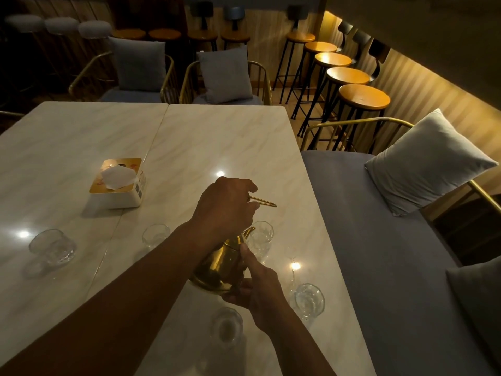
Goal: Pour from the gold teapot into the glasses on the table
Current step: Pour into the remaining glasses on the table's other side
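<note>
A gold teapot [217,270] is held tilted above the marble table [217,142], its spout pointing at the rim of a tall stemmed glass [261,237]. My left hand [227,207] grips the teapot's thin gold handle from above. My right hand [254,289] cups the pot's lower right side, forefinger lying along its body. Several clear glasses stand around: one at the far left [53,246], one left of the pot [155,236], one at the front [226,325], one at the right [309,299]. I cannot tell whether liquid flows.
A white tissue box with a gold top [118,183] sits behind the glasses near the seam between the two tabletops. A grey bench with cushions [379,226] runs along the table's right edge. Chairs and bar stools [363,96] stand beyond.
</note>
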Demonstrator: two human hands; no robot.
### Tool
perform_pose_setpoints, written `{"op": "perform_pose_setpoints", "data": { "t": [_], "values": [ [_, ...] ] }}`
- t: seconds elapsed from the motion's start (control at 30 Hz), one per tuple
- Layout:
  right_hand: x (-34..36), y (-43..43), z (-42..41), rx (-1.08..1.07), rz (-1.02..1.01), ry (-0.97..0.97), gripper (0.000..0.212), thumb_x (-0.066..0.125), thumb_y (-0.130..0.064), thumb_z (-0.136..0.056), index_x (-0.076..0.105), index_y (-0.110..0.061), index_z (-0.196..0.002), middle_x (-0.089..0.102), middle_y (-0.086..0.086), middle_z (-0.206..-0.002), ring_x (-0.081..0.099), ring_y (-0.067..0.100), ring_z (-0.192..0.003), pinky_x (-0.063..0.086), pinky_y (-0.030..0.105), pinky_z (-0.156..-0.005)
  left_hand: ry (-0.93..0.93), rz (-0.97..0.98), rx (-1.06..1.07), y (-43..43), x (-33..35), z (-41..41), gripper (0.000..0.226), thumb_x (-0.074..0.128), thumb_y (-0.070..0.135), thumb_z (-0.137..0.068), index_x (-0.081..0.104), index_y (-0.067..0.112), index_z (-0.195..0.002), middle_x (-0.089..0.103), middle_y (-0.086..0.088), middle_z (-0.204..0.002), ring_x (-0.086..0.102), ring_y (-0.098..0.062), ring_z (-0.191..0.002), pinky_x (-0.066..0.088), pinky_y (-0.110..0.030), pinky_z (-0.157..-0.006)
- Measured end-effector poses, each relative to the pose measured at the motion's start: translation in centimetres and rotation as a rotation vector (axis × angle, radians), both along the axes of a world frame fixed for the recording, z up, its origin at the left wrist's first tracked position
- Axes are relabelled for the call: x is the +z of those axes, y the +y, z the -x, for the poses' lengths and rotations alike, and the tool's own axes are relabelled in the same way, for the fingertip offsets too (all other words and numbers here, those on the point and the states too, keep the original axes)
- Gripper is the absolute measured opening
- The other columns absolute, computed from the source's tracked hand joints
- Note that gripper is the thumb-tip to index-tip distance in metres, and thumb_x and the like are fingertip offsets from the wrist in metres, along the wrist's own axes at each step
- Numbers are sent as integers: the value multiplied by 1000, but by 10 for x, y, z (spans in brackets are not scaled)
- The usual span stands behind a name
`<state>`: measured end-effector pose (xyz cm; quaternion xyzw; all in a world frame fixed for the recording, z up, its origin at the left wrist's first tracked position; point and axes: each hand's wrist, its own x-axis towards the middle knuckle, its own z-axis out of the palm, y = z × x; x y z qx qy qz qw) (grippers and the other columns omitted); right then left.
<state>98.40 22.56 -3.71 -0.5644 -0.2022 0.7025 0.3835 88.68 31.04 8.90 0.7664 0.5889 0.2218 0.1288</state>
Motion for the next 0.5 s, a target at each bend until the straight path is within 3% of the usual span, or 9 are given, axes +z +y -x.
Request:
{"op": "perform_pose_setpoints", "data": {
  "t": [0.23,0.5],
  "values": [
    [-1,1,-3,16,0,-23,49,70,-61,-85,71,-21,-113,79,13,-112,79,35,-94,67,43,-76,-28,26,9,-2,2,2,38,71,37,-79,65,23,-114,73,2,-101,68,-13,-87,56,-34,-83],
    [-10,2,-9,4,-92,-151,79,83,-64,-68,66,-20,-132,75,9,-120,77,32,-97,67,37,-66,-17,108,50,-15,-1,20,44,72,32,-78,62,21,-120,70,0,-109,66,-13,-94,52,-28,-86]
  ]
}}
